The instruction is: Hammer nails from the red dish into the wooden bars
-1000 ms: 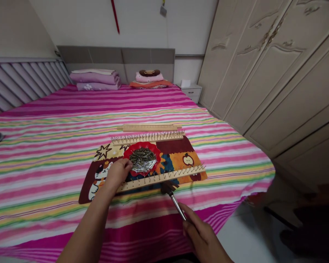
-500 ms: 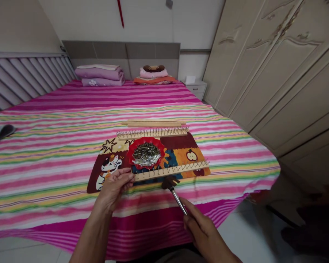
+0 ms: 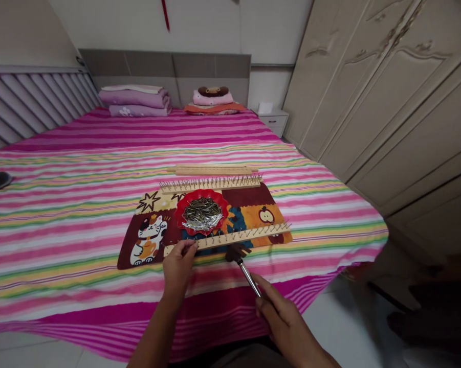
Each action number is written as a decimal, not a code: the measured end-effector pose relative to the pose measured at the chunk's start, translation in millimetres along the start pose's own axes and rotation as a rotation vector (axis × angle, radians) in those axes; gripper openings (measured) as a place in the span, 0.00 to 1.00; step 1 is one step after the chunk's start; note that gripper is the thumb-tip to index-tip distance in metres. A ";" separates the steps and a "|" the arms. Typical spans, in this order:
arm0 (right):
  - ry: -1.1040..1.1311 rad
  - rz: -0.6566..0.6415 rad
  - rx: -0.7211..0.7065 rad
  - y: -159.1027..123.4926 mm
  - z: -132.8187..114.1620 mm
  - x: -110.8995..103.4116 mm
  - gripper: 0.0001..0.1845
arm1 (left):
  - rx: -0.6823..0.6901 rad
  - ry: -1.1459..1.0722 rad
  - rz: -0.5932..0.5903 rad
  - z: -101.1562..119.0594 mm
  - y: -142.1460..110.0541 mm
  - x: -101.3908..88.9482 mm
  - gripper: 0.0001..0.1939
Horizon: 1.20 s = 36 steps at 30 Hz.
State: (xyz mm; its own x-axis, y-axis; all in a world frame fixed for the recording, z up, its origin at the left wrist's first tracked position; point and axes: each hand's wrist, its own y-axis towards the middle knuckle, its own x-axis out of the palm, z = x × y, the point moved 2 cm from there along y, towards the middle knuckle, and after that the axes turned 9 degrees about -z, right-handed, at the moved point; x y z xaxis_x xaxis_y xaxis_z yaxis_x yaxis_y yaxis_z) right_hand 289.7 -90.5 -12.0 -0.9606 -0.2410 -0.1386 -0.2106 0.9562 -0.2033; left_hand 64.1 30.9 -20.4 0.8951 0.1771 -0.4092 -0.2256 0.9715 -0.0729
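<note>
The left hand pinches near the nine o'clock end of the nearest wooden strip; whether it grasps a nail, I cannot tell. The right hand grasps the hammer, at five o'clock from the strip; the red bowl of nails is at eleven. The step seems nail setting; the next move calls for careful tapping.

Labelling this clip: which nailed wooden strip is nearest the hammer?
The front strip, on the person's side of the red bowl, just beyond the hammer in the right hand; the other nailed strip lies behind the bowl.
</note>
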 end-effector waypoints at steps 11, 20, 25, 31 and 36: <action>0.005 -0.030 -0.046 4.5 -8.6 3.5 0.24 | 0.043 0.093 0.019 -3.6 -2.2 7.5 0.11; -0.104 -0.102 -0.103 28.8 -40.2 16.0 0.24 | 0.288 0.268 0.031 -13.0 -2.1 11.3 0.10; -0.181 -0.125 -0.179 43.3 -56.6 25.6 0.24 | 0.315 0.314 0.041 -15.7 -2.2 12.5 0.10; -0.241 -0.139 -0.165 53.9 -56.1 30.4 0.24 | 0.342 0.325 0.057 -19.4 -1.8 14.2 0.10; -0.143 -0.111 -0.153 38.3 -52.1 22.6 0.24 | 0.291 0.296 0.032 -18.3 -1.6 13.4 0.10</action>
State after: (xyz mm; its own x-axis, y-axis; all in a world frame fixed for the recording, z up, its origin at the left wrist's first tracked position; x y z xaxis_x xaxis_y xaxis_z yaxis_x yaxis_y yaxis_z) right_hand 250.5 -50.7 27.5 -0.8968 -0.3563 -0.2621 -0.3487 0.9341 -0.0767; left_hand 69.4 28.9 -42.4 0.7304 0.1960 -0.6543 -0.0953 0.9778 0.1866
